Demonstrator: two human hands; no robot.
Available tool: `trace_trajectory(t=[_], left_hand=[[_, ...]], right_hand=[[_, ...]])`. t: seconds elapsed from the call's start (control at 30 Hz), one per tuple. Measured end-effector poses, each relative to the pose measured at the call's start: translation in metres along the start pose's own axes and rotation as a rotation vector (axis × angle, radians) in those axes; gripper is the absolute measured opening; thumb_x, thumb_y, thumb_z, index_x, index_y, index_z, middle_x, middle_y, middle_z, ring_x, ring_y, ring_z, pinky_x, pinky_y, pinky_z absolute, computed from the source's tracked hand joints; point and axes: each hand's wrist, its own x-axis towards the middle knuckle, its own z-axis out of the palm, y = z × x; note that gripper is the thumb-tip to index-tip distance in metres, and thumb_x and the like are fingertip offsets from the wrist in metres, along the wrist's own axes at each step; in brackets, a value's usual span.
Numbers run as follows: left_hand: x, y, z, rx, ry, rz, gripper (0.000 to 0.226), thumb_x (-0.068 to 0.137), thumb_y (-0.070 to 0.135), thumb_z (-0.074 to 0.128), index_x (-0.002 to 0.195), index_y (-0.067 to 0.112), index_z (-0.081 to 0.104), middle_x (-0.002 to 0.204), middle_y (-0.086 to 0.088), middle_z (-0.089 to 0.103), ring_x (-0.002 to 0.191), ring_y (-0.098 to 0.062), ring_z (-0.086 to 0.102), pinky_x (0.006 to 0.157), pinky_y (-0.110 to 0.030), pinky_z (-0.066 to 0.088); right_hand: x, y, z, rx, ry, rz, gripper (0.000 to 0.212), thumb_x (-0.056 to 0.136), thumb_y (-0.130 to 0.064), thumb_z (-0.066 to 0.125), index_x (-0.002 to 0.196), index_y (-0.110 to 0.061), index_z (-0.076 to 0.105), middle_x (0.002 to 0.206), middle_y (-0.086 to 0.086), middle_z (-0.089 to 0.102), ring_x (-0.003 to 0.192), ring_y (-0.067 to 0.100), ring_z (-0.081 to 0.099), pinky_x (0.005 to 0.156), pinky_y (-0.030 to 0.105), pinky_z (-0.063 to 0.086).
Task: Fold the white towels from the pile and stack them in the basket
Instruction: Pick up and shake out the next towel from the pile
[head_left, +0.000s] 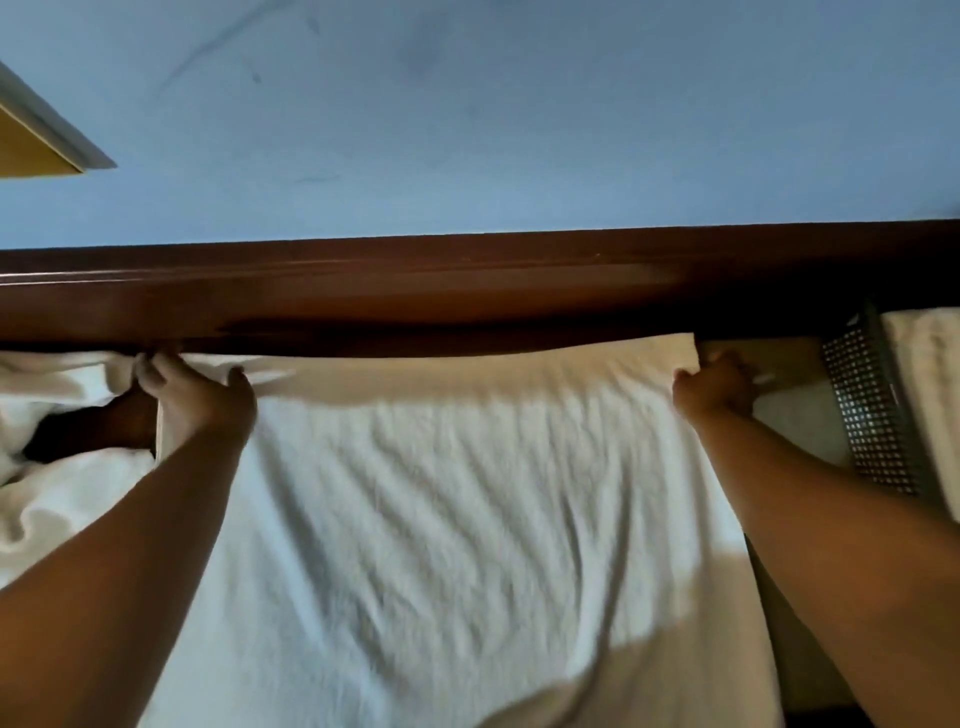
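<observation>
Rumpled terry-cloth towel (457, 493), glossy dark wood rail (415, 296), perforated basket (867, 415)

towel (457, 499) centre, hands at its far corners | pile (57, 499) left | basket (872, 415) right | rail (415, 296) behind

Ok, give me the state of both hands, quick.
Left hand: closed, gripping the white towel at its far left corner.
Right hand: closed, gripping its far right corner.

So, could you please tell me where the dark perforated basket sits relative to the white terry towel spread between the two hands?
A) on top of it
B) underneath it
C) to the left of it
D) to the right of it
D: the dark perforated basket stands beyond the right edge of the white terry towel, just past the right hand that grips its corner.
</observation>
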Motion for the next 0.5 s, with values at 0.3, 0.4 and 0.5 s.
trace_trajectory(t=[0.3,0.4,0.5], left_hand=[[-0.227,-0.057,0.033,0.007,-0.564,0.587,0.041,0.089,0.018,0.068,0.129,0.011,0.060,0.142,-0.013,0.051,0.128,-0.031,0.054,0.107,-0.036,0.043],[-0.302,-0.060,0.036,0.050,-0.738,0.726,0.043,0.089,0.020,0.071,0.130,0.017,0.060,0.144,-0.006,0.051,0.129,-0.027,0.052,0.107,-0.035,0.041],[-0.349,-0.064,0.037,0.145,-0.870,0.788,0.042,0.091,0.028,0.069,0.132,0.026,0.058,0.150,0.004,0.044,0.131,-0.021,0.050,0.107,-0.039,0.044]], right_hand=[[-0.147,0.178,-0.006,0.063,-0.180,0.115,0.068,0.092,-0.034,0.069,0.144,0.003,0.044,0.145,0.026,0.048,0.133,0.041,0.047,0.106,0.043,0.040],[-0.193,0.234,-0.011,0.109,-0.252,0.154,0.063,0.091,-0.032,0.071,0.138,0.005,0.051,0.141,0.024,0.053,0.130,0.039,0.052,0.103,0.040,0.043],[-0.218,0.273,-0.013,0.122,-0.330,0.184,0.048,0.087,-0.032,0.071,0.122,0.000,0.064,0.126,0.020,0.063,0.118,0.038,0.059,0.094,0.036,0.047]])
